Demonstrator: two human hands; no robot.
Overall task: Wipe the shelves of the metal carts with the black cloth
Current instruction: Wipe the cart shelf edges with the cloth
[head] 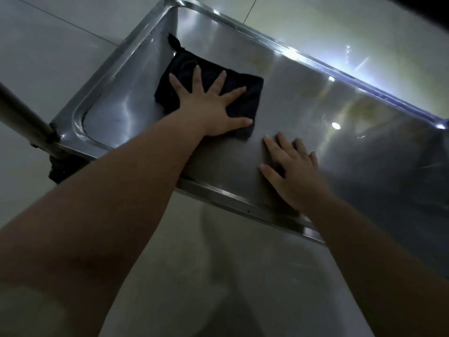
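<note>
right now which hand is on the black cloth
The left hand, fingers spread flat, presses the black cloth on the metal shelf; the right hand rests on bare metal beside it, touching no cloth.

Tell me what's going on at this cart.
A person is wiping a metal cart shelf. The left hand presses flat, fingers spread, on the black cloth near the shelf's left end. The right hand rests flat on bare metal by the front edge. Yellowish stains lie farther right, away from the cloth.
</note>
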